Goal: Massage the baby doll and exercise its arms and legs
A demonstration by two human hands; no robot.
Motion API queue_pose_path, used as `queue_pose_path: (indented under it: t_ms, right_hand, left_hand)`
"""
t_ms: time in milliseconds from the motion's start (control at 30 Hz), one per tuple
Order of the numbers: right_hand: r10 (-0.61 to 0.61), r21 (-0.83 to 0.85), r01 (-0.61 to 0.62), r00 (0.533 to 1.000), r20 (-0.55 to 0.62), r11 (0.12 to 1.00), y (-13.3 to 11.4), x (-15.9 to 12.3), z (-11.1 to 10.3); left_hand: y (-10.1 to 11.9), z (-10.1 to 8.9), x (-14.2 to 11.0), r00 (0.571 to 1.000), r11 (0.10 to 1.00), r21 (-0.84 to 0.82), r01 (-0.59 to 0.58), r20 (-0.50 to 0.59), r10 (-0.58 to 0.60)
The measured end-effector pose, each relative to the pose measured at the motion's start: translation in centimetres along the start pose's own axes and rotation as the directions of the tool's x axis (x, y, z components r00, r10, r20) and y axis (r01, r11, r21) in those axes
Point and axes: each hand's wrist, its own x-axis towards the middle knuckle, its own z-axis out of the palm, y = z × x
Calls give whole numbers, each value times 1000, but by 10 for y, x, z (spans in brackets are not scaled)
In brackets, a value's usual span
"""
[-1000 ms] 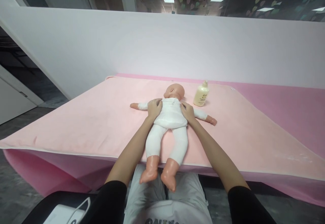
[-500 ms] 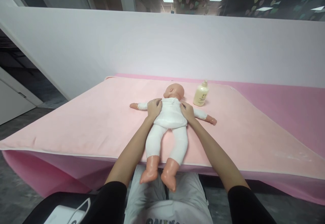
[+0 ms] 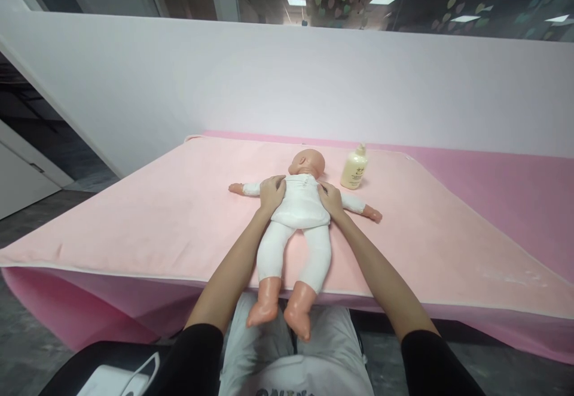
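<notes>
A baby doll (image 3: 299, 204) in white clothes lies on a pink padded table (image 3: 156, 216), head away from me, arms spread, bare feet hanging over the near edge. My left hand (image 3: 272, 193) rests on the doll's upper torso on the left side, fingers curved round it. On the other side my right hand (image 3: 331, 199) presses the torso the same way, so both hands hold the doll between them. A pale yellow lotion bottle (image 3: 354, 168) stands just right of the doll's head.
A white partition wall (image 3: 287, 79) runs behind the table. A darker pink surface (image 3: 515, 186) extends to the right. A white device with a cable (image 3: 121, 378) sits at the lower left near my lap.
</notes>
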Motion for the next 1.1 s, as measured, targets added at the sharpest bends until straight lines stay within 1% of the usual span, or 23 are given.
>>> queue_pose_path:
  t_ms: [233, 367, 400, 533, 567, 633, 700, 767, 867, 1000, 1100]
  right_hand:
    - [25, 99, -14, 994, -111, 995, 6, -2, 10]
    - [26, 133, -9, 991, -130, 991, 12, -1, 13]
    - [24, 137, -6, 991, -132, 991, 12, -1, 13]
    - [10, 139, 8, 991, -133, 990, 13, -1, 12]
    - [8, 137, 10, 991, -132, 990, 13, -1, 12]
    - [9, 134, 8, 992, -130, 991, 13, -1, 12]
    - [19, 131, -2, 992, -129, 991, 13, -1, 12]
    - [20, 129, -4, 992, -123, 992, 13, 0, 12]
    - [1, 126, 12, 994, -109, 992, 13, 1, 11]
    - [-16, 103, 26, 995, -96, 994, 14, 2, 9]
    - [-14, 96, 21, 997, -77, 995, 13, 2, 8]
  left_hand:
    - [-2, -4, -4, 999, 1000, -16, -20, 38, 21]
    - [0, -5, -4, 998, 1000, -8, -29, 62, 30]
    - [2, -6, -5, 998, 999, -2, -32, 53, 32]
    - [10, -15, -10, 999, 996, 84, -27, -42, 31]
    - [12, -17, -11, 999, 993, 117, -12, -39, 17]
    - [17, -22, -13, 999, 982, 184, 31, 23, -36]
    - [20, -26, -14, 989, 965, 247, 82, 100, -110]
    - [22, -28, -14, 975, 949, 289, 126, 143, -173]
    - [21, -30, -15, 962, 934, 317, 168, 155, -225]
    - [19, -32, -17, 951, 920, 334, 203, 156, -267]
    - [16, -33, -18, 936, 915, 318, 248, 163, -311]
